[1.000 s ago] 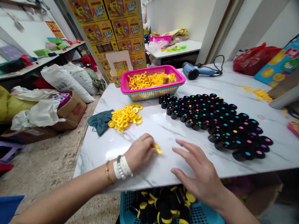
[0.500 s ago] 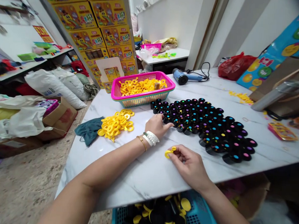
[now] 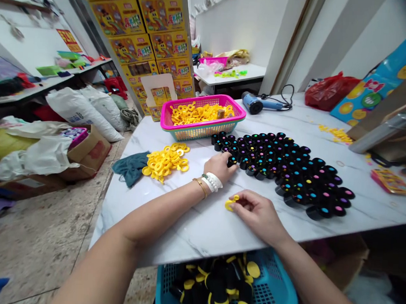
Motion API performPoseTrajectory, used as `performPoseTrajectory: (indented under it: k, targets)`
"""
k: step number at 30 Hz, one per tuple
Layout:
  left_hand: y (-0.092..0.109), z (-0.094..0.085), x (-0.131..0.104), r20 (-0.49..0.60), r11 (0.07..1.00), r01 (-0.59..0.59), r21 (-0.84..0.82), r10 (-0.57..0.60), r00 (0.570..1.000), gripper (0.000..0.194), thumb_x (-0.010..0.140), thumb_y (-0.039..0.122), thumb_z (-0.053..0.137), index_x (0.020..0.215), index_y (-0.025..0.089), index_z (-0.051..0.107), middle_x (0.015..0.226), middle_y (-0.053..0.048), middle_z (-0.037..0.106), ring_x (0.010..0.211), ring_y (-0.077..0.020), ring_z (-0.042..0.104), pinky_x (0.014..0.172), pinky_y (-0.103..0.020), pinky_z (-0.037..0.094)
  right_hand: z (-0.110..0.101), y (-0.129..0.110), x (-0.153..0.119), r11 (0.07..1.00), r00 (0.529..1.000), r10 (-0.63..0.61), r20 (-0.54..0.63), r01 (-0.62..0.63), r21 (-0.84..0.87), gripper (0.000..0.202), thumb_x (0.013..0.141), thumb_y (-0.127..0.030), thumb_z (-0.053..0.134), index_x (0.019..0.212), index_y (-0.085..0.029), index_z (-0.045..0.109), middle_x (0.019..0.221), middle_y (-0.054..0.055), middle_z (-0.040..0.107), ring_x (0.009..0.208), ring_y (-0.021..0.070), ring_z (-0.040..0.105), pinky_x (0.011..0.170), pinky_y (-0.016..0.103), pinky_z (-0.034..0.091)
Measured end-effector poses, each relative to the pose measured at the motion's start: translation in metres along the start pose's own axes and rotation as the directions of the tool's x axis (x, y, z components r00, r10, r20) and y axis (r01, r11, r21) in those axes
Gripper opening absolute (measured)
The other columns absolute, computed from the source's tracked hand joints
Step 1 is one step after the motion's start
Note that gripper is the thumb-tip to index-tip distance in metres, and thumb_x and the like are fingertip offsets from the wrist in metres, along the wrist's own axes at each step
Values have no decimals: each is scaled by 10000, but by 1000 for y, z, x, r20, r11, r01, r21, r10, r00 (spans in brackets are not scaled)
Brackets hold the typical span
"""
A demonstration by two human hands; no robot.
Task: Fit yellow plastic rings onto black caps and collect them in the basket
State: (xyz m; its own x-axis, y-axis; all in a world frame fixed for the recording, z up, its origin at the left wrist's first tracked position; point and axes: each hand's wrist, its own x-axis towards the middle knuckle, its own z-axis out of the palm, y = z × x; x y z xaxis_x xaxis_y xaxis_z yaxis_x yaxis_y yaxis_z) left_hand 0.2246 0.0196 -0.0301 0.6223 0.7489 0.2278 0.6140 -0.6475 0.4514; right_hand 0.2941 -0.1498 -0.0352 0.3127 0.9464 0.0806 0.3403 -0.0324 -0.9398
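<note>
Where black cups [image 3: 273, 162] edge bare tabletop [image 3: 190, 235], the left grip [image 3: 220, 167] is unclear; the right [image 3: 259, 215] pinches a yellow piece [image 3: 229, 205].

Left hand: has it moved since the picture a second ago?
Yes. The left hand has moved forward and right, to the black cylinders, judged against the pink-rimmed basket.

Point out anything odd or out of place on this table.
A brownish piece sits among the yellow parts in the pink basket, unlike anything around it. Farther right, small yellow bits lie strewn on the table, perhaps spilled.
</note>
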Motion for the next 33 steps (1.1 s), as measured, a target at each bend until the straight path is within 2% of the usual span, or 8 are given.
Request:
performPoseTrajectory:
  k: [3, 7, 12, 20, 23, 27, 30, 33]
  targets:
    - [-1, -8, -18, 26, 998, -46, -49, 47, 999, 322, 776, 370, 673, 1040, 186, 658, 924, -53, 650, 824, -188, 608, 724, -279, 458, -8, -1, 3, 990, 997, 50, 52, -56, 127, 184, 788, -343, 695, 826, -164, 672, 788, 37, 677, 666, 143, 584, 571, 244, 472]
    - [-7, -27, -70, 118, 988, -99, -118, 113, 987, 276, 755, 370, 689, 947, 171, 677, 826, -40, 643, 737, -168, 588, 670, -265, 443, -14, -1, 6, 902, 979, 190, 77, -205, 380, 249, 749, -384, 744, 803, -159, 652, 642, -19, 597, 459, 63, 425, 399, 182, 327]
    - [-6, -43, -120, 274, 960, 4, -280, 76, 959, 279, 798, 391, 645, 983, 187, 687, 650, 5, 634, 571, -124, 557, 551, -227, 382, 2, -7, 7, 864, 961, 235, 147, -276, 422, 293, 694, -374, 793, 849, -160, 666, 612, -23, 597, 422, 55, 425, 367, 175, 319]
    - [-2, -45, -126, 288, 905, 86, -417, 42, 957, 305, 761, 353, 681, 1012, 180, 682, 641, 9, 662, 582, -133, 605, 570, -226, 426, 13, -11, 7, 854, 943, 294, 153, -332, 402, 280, 708, -367, 792, 790, -165, 617, 540, -30, 599, 398, 76, 499, 365, 174, 395]
    - [0, -49, -126, 341, 840, 192, -507, -10, 940, 325, 807, 417, 627, 1011, 165, 656, 643, -2, 668, 543, -125, 604, 534, -219, 440, 12, -10, 7, 851, 942, 304, 145, -337, 403, 296, 709, -381, 788, 777, -171, 591, 609, -16, 635, 416, 88, 539, 392, 201, 451]
    - [3, -52, -121, 520, 675, 428, -601, -76, 851, 263, 879, 413, 517, 893, 166, 607, 584, 14, 631, 404, -88, 541, 422, -186, 398, 13, -13, 6, 886, 934, 286, 215, -343, 310, 283, 757, -396, 749, 819, -182, 575, 569, -32, 617, 440, 105, 576, 431, 210, 474]
    - [5, -52, -120, 613, 559, 554, -617, -100, 784, 206, 872, 353, 516, 891, 163, 594, 566, 21, 609, 373, -88, 521, 370, -174, 362, 14, -15, 4, 892, 939, 280, 199, -331, 307, 289, 764, -410, 740, 797, -186, 560, 557, -40, 606, 434, 100, 570, 433, 207, 471]
    - [3, -52, -125, 562, 587, 487, -647, -65, 824, 277, 893, 382, 496, 1015, 170, 627, 593, 17, 618, 400, -93, 530, 391, -186, 381, 12, -14, 3, 883, 941, 275, 199, -329, 334, 290, 753, -399, 751, 793, -184, 561, 556, -42, 606, 439, 101, 568, 436, 206, 470]
